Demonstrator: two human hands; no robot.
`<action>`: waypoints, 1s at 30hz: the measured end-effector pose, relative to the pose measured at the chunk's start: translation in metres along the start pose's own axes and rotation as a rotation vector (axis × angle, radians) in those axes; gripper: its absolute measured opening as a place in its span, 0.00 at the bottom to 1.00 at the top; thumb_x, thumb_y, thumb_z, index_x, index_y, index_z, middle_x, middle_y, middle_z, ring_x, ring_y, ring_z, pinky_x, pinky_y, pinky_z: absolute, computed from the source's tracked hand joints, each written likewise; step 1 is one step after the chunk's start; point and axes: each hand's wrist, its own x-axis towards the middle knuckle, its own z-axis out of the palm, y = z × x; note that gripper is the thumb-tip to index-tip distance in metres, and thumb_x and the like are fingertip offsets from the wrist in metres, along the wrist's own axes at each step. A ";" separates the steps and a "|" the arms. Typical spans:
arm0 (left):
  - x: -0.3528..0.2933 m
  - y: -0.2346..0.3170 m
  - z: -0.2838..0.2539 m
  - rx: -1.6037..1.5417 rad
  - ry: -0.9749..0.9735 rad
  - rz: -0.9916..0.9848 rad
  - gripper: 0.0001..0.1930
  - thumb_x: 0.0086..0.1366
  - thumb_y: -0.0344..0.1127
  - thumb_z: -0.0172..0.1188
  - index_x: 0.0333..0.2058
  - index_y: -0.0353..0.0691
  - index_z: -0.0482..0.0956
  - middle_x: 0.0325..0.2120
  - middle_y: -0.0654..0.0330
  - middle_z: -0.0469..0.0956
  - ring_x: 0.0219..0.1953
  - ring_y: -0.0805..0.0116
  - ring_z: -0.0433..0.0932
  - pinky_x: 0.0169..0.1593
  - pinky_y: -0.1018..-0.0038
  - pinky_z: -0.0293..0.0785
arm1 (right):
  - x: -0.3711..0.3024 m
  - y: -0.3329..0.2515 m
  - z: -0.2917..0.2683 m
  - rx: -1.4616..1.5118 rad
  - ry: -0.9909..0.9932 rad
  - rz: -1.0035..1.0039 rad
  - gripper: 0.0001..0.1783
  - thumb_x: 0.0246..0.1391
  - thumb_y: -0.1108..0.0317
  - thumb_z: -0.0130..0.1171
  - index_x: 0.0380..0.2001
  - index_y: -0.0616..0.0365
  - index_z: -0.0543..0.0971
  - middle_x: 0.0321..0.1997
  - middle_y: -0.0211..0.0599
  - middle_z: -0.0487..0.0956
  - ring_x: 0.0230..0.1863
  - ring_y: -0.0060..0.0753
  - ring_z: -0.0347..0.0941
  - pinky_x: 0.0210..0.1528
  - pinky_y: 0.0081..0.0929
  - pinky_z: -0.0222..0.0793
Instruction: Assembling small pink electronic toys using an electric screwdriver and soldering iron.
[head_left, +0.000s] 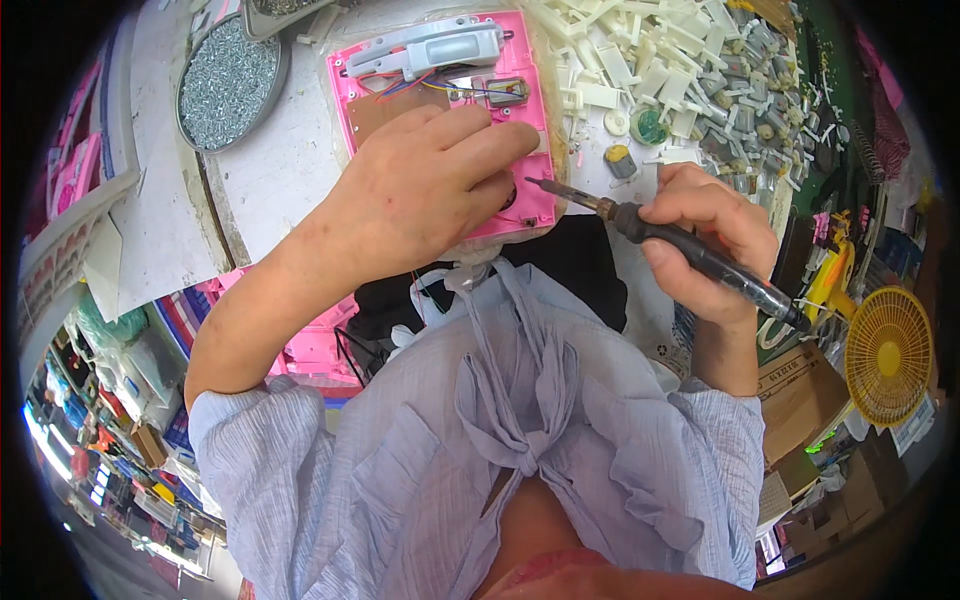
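A pink plastic housing [545,75] lies on the worktable in front of me, with a grey plastic part [450,48], a small motor [507,92], thin coloured wires and a flat brown board [385,112] inside it. Over its near half is my left hand [425,185], fingers bent and drawn together; whatever they pinch is hidden beneath them. My right hand [715,240] grips the black handle of a soldering iron [690,258]. Its thin tip points left, just above the right part of the housing and close to my left fingertips.
At the upper left stands a round tray of small metal screws [230,85]. Piled on the right are white plastic parts [650,60] and many small motors [750,100]. One loose motor [620,161] lies nearer. A yellow fan [888,357] and a cardboard box [810,400] are at the far right.
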 end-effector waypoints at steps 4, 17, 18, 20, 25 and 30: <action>-0.002 0.000 -0.001 0.018 -0.012 0.015 0.08 0.53 0.30 0.68 0.32 0.36 0.81 0.43 0.60 0.78 0.36 0.60 0.78 0.37 0.65 0.74 | -0.004 0.003 -0.009 -0.017 0.040 -0.045 0.14 0.46 0.75 0.72 0.37 0.66 0.83 0.25 0.35 0.78 0.23 0.26 0.70 0.26 0.24 0.60; -0.004 0.004 -0.007 0.019 -0.010 0.053 0.14 0.49 0.32 0.67 0.38 0.40 0.85 0.45 0.59 0.77 0.38 0.61 0.76 0.37 0.65 0.70 | -0.018 0.002 -0.027 -0.006 0.151 -0.053 0.15 0.48 0.75 0.71 0.40 0.70 0.81 0.26 0.36 0.76 0.29 0.30 0.69 0.34 0.27 0.62; -0.004 0.004 -0.007 0.022 -0.043 0.068 0.15 0.49 0.33 0.67 0.39 0.41 0.85 0.45 0.60 0.77 0.38 0.61 0.75 0.38 0.65 0.69 | -0.019 0.002 -0.027 -0.006 0.157 -0.045 0.15 0.48 0.75 0.71 0.40 0.70 0.82 0.26 0.36 0.76 0.29 0.30 0.69 0.35 0.27 0.62; -0.005 0.003 -0.007 0.038 -0.078 0.086 0.16 0.49 0.34 0.67 0.40 0.43 0.85 0.45 0.60 0.77 0.39 0.61 0.75 0.39 0.65 0.68 | -0.019 0.000 -0.026 -0.013 0.169 -0.032 0.15 0.48 0.75 0.71 0.40 0.70 0.82 0.27 0.37 0.76 0.29 0.30 0.69 0.36 0.27 0.63; -0.013 0.005 -0.003 0.077 -0.061 0.020 0.17 0.49 0.34 0.70 0.40 0.44 0.85 0.43 0.61 0.77 0.40 0.62 0.75 0.42 0.63 0.67 | -0.025 0.000 -0.035 -0.036 0.236 -0.044 0.15 0.49 0.76 0.71 0.41 0.69 0.81 0.31 0.36 0.78 0.31 0.27 0.70 0.36 0.24 0.63; -0.024 0.020 0.007 0.106 0.026 -0.152 0.15 0.49 0.32 0.75 0.38 0.43 0.85 0.40 0.58 0.76 0.39 0.58 0.75 0.42 0.62 0.67 | -0.055 -0.010 -0.045 0.093 0.564 0.265 0.15 0.52 0.76 0.70 0.43 0.67 0.81 0.35 0.31 0.80 0.32 0.18 0.71 0.35 0.17 0.63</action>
